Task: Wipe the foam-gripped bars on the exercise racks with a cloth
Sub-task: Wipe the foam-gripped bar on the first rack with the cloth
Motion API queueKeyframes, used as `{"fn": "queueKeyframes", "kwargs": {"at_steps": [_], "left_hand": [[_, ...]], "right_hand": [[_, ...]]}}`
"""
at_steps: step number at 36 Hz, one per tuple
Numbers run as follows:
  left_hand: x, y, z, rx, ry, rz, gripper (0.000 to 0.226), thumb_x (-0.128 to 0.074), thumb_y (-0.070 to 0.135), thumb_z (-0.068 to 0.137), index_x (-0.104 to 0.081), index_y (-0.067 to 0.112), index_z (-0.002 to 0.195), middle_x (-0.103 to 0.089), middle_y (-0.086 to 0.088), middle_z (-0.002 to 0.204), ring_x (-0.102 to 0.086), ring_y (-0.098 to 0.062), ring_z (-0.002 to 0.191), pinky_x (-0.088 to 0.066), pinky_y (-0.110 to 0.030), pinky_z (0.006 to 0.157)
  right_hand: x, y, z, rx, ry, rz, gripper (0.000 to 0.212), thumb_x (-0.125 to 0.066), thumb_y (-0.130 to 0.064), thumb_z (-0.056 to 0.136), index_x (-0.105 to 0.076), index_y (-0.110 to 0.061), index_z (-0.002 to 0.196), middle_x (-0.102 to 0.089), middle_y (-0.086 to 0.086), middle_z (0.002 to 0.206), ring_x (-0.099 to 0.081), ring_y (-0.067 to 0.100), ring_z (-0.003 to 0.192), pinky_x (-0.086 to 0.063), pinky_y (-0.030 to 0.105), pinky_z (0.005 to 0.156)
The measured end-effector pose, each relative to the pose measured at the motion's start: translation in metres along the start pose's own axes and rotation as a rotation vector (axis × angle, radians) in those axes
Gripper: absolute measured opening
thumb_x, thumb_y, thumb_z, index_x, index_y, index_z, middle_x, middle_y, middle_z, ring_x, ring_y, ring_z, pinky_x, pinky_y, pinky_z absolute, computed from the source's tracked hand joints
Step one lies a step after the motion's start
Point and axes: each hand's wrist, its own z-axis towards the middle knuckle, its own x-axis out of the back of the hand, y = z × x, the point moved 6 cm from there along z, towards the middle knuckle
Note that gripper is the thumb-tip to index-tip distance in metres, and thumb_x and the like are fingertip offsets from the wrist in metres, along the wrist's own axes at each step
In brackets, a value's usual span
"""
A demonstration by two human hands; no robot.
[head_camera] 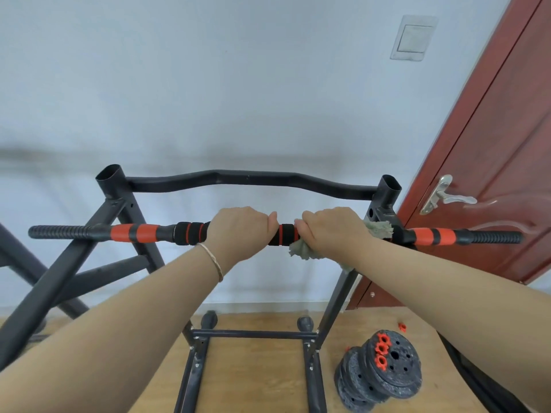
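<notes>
A black and orange foam-gripped bar [143,234] lies across the black exercise rack [119,201] at chest height. My left hand [238,231] grips the bar just left of its middle, a thin bracelet on the wrist. My right hand [331,231] grips the bar right of the middle with a grey-green cloth [301,248] wrapped under the fingers. Part of the cloth sticks out past the hand near the right upright. A short stretch of black foam shows between the two hands.
A curved black crossbar [247,178] joins the rack's two uprights behind the bar. Stacked weight plates [384,371] with orange collars lie on the wooden floor at lower right. A red-brown door [492,144] with a metal handle stands right; a second black frame [18,263] is at left.
</notes>
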Motion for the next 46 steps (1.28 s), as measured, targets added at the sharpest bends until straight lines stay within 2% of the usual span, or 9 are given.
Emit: {"fn": "queueKeyframes", "kwargs": {"at_steps": [7,11,15,21,26,29,37,40,46], "left_hand": [[0.002,0.006,-0.018,0.093,0.145,-0.086,0.03,-0.073,0.016,0.074,-0.043,0.016,0.076,-0.025,0.002,0.053,-0.038,-0.019,0.04,-0.042,-0.025,0.042],[0.002,-0.01,-0.003,0.126,-0.053,-0.271,0.015,-0.05,0.022,0.094,-0.043,0.015,0.105,-0.045,0.002,0.069,-0.054,-0.024,0.068,-0.045,-0.031,0.056],[-0.011,-0.022,0.006,0.256,-0.39,-0.753,0.068,-0.019,0.056,0.1,-0.064,0.006,0.086,-0.071,-0.004,0.065,-0.069,-0.021,0.059,-0.056,-0.034,0.075],[-0.004,-0.004,-0.003,-0.001,-0.052,-0.038,0.039,-0.045,0.021,0.097,-0.032,0.015,0.134,-0.042,0.0,0.067,-0.051,-0.024,0.062,-0.035,-0.03,0.047],[-0.007,0.003,-0.02,0.175,0.162,-0.034,0.056,0.002,0.033,0.093,-0.051,0.016,0.087,-0.031,0.004,0.057,-0.042,-0.02,0.048,-0.042,-0.027,0.051],[-0.002,0.002,-0.022,0.159,0.146,-0.051,0.011,-0.04,0.023,0.094,-0.036,0.017,0.085,-0.031,0.003,0.056,-0.046,-0.02,0.05,-0.033,-0.025,0.046],[-0.016,-0.024,-0.003,0.216,-0.365,-0.564,0.052,-0.022,0.05,0.101,-0.056,0.011,0.095,-0.069,-0.004,0.07,-0.064,-0.02,0.055,-0.054,-0.034,0.075],[-0.009,-0.013,-0.009,0.086,-0.16,-0.165,0.023,-0.032,0.031,0.1,-0.044,0.017,0.113,-0.054,-0.002,0.07,-0.051,-0.021,0.054,-0.046,-0.03,0.053],[-0.007,-0.003,-0.027,0.148,0.152,-0.032,0.039,-0.019,0.041,0.099,-0.051,0.018,0.095,-0.045,0.003,0.06,-0.045,-0.019,0.046,-0.031,-0.025,0.044]], "right_hand": [[-0.01,0.009,0.023,-0.059,-0.326,0.195,0.014,-0.038,-0.016,0.102,-0.042,-0.012,0.089,-0.042,0.0,0.074,-0.049,0.026,0.076,-0.047,0.037,0.064],[-0.005,0.003,0.01,-0.1,-0.124,0.089,0.012,-0.05,-0.023,0.098,-0.051,-0.013,0.09,-0.049,-0.001,0.069,-0.046,0.021,0.057,-0.035,0.03,0.047],[-0.001,-0.005,-0.003,-0.105,-0.035,0.026,0.023,-0.075,-0.029,0.077,-0.06,-0.014,0.085,-0.047,-0.003,0.063,-0.036,0.017,0.042,-0.026,0.023,0.041],[0.0,-0.001,0.005,-0.104,-0.098,0.037,0.013,-0.055,-0.027,0.094,-0.052,-0.015,0.092,-0.047,-0.004,0.068,-0.046,0.019,0.052,-0.037,0.028,0.046],[-0.009,0.008,0.024,-0.052,-0.384,0.258,0.015,-0.036,-0.016,0.102,-0.04,-0.013,0.088,-0.041,0.0,0.073,-0.048,0.025,0.075,-0.043,0.035,0.063],[-0.006,0.005,0.022,-0.037,-0.304,0.156,0.013,-0.041,-0.015,0.1,-0.04,-0.012,0.087,-0.04,-0.001,0.069,-0.044,0.02,0.066,-0.043,0.033,0.056],[0.005,-0.013,-0.012,-0.114,0.07,0.067,0.019,-0.069,-0.028,0.082,-0.061,-0.012,0.088,-0.047,0.002,0.065,-0.041,0.02,0.043,-0.034,0.024,0.04],[0.004,-0.013,-0.011,-0.118,0.022,0.065,0.021,-0.069,-0.028,0.081,-0.059,-0.011,0.087,-0.045,0.001,0.066,-0.042,0.02,0.043,-0.04,0.026,0.041],[0.002,0.0,0.016,-0.011,-0.328,0.301,0.02,-0.031,-0.023,0.105,-0.046,-0.011,0.1,-0.044,0.0,0.075,-0.05,0.025,0.075,-0.038,0.033,0.06]]}}
